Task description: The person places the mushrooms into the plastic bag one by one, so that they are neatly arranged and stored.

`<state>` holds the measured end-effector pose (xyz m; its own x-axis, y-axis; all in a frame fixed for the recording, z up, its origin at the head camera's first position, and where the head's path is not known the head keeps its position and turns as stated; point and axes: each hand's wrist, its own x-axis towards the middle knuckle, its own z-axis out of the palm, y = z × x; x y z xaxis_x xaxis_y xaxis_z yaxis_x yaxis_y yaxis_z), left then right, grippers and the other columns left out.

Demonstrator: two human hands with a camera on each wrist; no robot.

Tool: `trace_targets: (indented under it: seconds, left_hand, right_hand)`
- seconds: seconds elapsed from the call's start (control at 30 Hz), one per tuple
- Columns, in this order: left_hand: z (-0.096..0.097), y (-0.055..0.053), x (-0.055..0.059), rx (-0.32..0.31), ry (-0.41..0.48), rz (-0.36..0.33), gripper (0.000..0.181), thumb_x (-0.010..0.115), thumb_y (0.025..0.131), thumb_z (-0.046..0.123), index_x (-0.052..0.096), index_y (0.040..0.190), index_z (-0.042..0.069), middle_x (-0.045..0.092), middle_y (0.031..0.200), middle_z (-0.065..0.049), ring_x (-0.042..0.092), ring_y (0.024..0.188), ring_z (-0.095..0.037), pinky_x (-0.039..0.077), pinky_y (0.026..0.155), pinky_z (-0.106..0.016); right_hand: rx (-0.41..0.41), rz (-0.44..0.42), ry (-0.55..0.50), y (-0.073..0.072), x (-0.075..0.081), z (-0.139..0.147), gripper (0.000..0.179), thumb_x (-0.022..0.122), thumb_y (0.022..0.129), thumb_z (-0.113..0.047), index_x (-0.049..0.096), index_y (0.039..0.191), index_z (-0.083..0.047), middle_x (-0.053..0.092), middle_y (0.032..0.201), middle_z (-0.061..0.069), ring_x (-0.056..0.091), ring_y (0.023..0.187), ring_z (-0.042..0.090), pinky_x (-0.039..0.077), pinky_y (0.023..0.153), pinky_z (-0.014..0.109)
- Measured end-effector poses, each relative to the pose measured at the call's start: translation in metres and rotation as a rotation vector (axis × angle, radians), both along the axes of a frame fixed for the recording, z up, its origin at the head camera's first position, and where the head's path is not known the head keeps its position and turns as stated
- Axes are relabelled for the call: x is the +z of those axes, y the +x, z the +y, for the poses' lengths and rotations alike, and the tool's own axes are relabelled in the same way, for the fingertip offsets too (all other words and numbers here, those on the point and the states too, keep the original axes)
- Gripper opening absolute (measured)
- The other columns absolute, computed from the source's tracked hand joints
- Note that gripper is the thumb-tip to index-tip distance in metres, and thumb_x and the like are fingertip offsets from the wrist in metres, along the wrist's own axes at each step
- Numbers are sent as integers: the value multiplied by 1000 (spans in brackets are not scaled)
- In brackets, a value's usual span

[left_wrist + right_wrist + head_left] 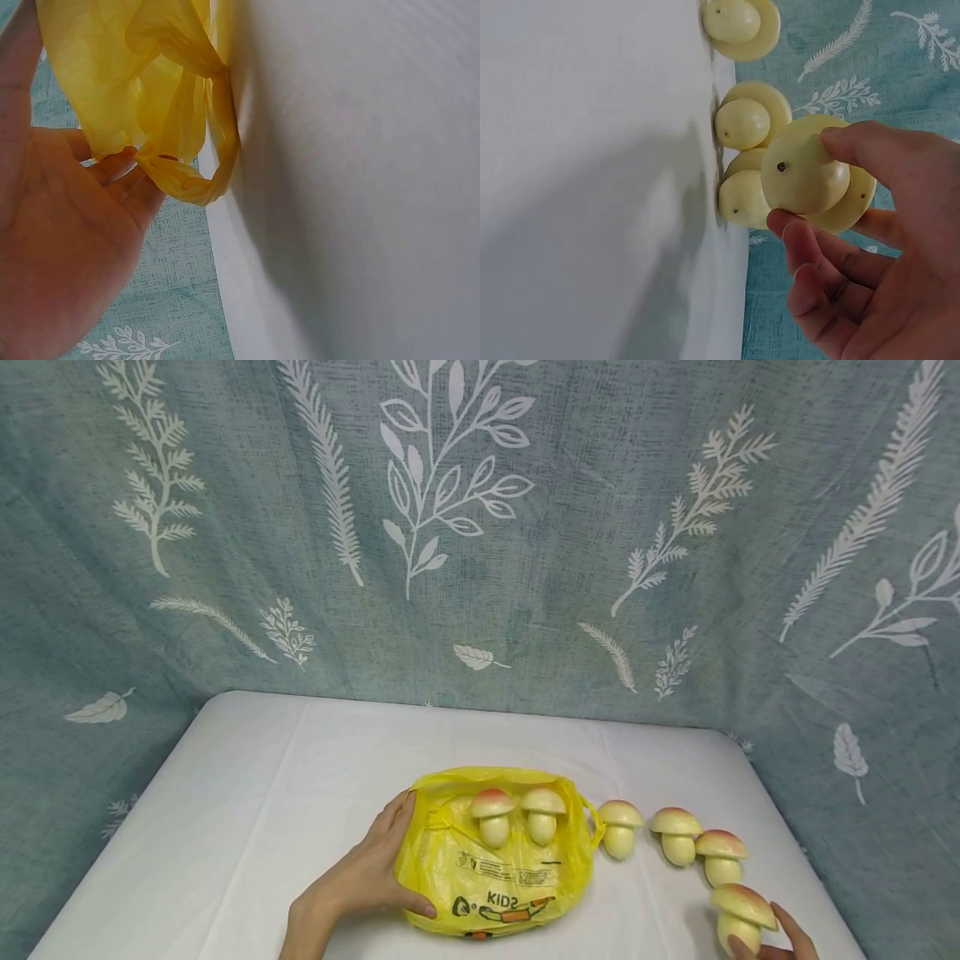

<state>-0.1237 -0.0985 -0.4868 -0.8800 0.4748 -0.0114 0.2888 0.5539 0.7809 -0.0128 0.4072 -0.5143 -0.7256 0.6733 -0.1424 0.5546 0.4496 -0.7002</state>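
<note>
Behind the white cloth-covered table hangs a blue-green, leaf-printed fabric curtain. Mid-table, a yellow plastic bag holds two cream-yellow, mushroom-shaped pieces side by side at its far end. The left hand touches its left side. Right of the bag, three more pieces run rightward, the rightmost nearest; nearer still, the right hand holds a sixth.
</note>
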Motion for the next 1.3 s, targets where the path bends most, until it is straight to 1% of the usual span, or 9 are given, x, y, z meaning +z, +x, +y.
trace_targets:
  seconds: [0.17,0.33,0.4,0.6,0.7,0.9,0.97,1.2,1.3]
  left_hand:
    - [0,0,-1,-3,3,8,147,91,55,58,-1,160,12,3,164,-14,10,149,-31,24,115,-53]
    - [0,0,-1,-3,-4,16,147,91,55,58,-1,160,11,3,164,-14,10,149,-31,24,115,-52]
    - [0,0,-1,-2,-7,14,147,91,55,59,-1,160,11,3,164,-14,10,149,-31,24,115,-52]
    - [-1,0,-1,-4,-4,12,147,91,56,58,-1,160,11,3,164,-14,9,149,-31,24,115,-52]
    - [-1,1,-1,-3,-6,11,147,91,56,59,-1,160,11,2,164,-14,10,149,-31,24,115,-52]
    - [0,1,0,-6,-1,2,146,91,57,57,-2,160,11,2,164,-14,9,149,-32,24,115,-53]
    - [0,0,0,-6,-1,2,146,91,57,57,-2,160,11,2,165,-13,9,149,-31,24,115,-53]
    - [1,0,0,-5,-6,7,147,92,56,57,-1,160,11,1,165,-12,9,149,-31,24,115,-52]
    - [1,0,-1,-4,-4,4,146,92,56,57,-1,160,12,2,165,-13,9,149,-32,25,114,-53]
  right_hand:
    - [-62,199,110,3,4,-27,79,75,86,-22,37,152,-5,64,98,29,51,57,-6,47,43,22]
    - [-4,287,172,1,13,-41,73,76,86,-17,42,149,-2,56,117,30,46,59,-15,43,45,15]
    - [13,287,188,0,17,-46,72,77,85,-16,44,148,-2,59,114,28,47,59,-14,43,46,15]
    - [46,375,227,-2,27,-64,68,80,82,-9,51,144,-6,71,83,18,55,49,-2,44,43,17]
    - [75,380,243,-2,33,-73,67,79,84,-11,51,145,-11,72,80,15,56,48,3,43,42,17]
    - [168,288,220,-3,49,-86,68,76,88,-19,45,149,-16,74,84,12,60,53,7,45,44,21]
    - [192,285,226,-4,52,-91,68,77,88,-20,46,148,-16,74,82,9,60,54,6,45,44,20]
    - [213,371,256,-12,58,-111,65,84,80,-14,57,140,-17,74,77,7,59,51,6,45,43,17]
    - [234,337,255,-15,61,-119,64,83,82,-19,57,140,-16,73,77,6,57,52,5,45,45,17]
